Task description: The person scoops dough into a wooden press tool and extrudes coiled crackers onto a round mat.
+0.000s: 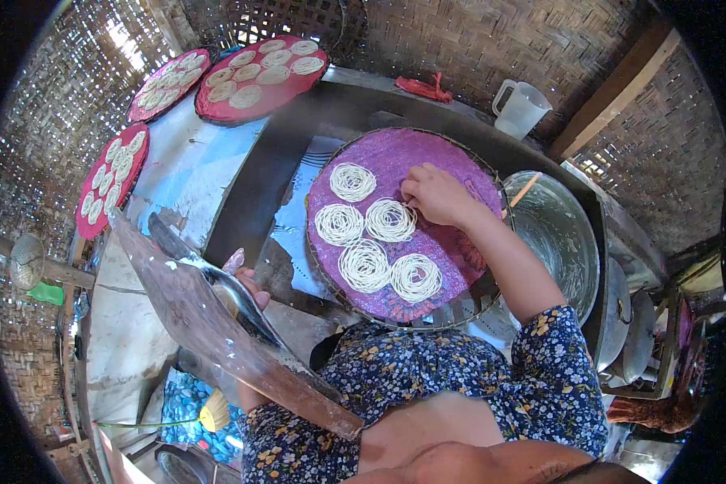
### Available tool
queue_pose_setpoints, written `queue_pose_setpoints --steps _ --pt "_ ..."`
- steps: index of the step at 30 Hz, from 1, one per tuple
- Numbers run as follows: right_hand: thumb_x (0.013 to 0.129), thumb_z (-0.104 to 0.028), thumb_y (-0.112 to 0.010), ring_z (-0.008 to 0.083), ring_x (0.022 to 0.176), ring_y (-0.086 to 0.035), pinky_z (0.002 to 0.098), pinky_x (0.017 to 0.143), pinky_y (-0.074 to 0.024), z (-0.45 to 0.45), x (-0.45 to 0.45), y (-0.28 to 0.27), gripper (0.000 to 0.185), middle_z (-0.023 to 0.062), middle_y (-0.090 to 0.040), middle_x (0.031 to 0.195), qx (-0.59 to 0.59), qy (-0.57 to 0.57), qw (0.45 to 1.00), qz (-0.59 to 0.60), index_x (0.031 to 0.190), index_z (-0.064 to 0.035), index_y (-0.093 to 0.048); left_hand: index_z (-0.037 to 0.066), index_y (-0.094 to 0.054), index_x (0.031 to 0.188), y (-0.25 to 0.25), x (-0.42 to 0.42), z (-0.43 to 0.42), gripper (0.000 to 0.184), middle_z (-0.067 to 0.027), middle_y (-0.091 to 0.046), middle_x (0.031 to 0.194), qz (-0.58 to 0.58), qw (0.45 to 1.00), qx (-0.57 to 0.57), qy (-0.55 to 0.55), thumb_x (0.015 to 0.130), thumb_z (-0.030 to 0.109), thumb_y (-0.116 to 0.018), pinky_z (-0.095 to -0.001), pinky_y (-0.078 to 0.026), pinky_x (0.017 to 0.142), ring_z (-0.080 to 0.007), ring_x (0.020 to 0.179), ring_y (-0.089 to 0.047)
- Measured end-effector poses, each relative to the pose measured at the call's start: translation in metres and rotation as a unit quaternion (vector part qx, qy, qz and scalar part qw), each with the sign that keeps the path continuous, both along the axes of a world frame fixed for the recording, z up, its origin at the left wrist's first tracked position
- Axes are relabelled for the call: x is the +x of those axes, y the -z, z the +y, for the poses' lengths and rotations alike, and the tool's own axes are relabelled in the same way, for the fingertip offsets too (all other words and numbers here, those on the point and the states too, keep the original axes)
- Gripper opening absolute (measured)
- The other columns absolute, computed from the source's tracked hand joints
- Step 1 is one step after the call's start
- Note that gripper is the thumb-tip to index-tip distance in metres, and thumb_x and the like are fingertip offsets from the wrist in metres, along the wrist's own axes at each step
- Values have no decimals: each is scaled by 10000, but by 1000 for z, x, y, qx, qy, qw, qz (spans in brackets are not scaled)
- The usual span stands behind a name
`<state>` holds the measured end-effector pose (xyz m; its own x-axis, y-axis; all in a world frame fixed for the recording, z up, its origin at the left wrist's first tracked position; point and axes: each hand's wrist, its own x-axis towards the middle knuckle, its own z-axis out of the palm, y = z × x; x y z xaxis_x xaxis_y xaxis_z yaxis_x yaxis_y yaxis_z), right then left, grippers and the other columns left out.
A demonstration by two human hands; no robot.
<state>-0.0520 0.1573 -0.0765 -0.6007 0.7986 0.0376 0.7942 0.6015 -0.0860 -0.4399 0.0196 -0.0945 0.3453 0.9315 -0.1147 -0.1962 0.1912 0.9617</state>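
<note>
A round tray [347,294] lined with purple cloth lies in front of me, holding several flat coils of thin white noodle-like strands. My right hand [440,194] is over the cloth with its fingers curled together, at the right edge of one coil [390,220]. Whatever is between those fingertips is too small to make out. A long wooden press [210,315] with a dark rounded metal part slants across the left side, close to my chest. Behind it, my left hand [248,282] shows only some curled fingers around its side; the palm is hidden.
Three trays [260,79] on red cloth, bearing similar coils, stand at the back left. A large metal basin [552,242] with a wooden handle inside sits right of the purple tray. A plastic jug [522,110] and a red cloth [424,89] rest along the back ledge.
</note>
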Motion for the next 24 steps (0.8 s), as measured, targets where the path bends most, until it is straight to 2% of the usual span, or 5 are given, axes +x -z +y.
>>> queue_pose_setpoints --steps 4,7,9,15,24 --pt "750 -166 -572 279 938 -481 390 787 -414 1 1 4 103 87 -512 916 -2 -11 1000 -6 817 -89 -582 81 -528 865 13 6 -2 106 87 -434 658 214 941 254 -63 907 145 -456 -311 -321 1010 3 752 -466" --pt "753 -158 -574 283 935 -480 393 791 -411 2 2 1 100 89 -508 914 -19 -13 1000 -13 818 -83 -575 64 -524 908 38 -11 6 68 83 -473 685 -193 980 -37 -11 858 107 -541 -303 -327 1003 3 774 -480" --pt "759 -154 -571 286 933 -479 393 792 -410 3 3 -1 97 91 -506 911 -26 -8 1000 4 820 -78 -572 42 -509 962 40 -17 6 151 77 -496 704 -297 942 -151 24 834 88 -576 -299 -328 1005 2 797 -490" --pt "780 -137 -549 289 933 -478 390 794 -408 3 -2 -5 84 98 -509 912 -17 6 999 41 831 -75 -573 -13 -448 1090 30 -16 1 336 60 -532 740 175 970 168 -19 808 79 -608 -299 -332 1017 -5 852 -505" --pt "809 -136 -521 279 962 -481 372 816 -407 0 -3 -1 115 87 -523 948 -29 -5 998 48 879 -94 -602 26 -486 964 27 -8 5 144 59 -477 698 205 928 311 -6 875 138 -506 -327 -307 1041 0 819 -483"
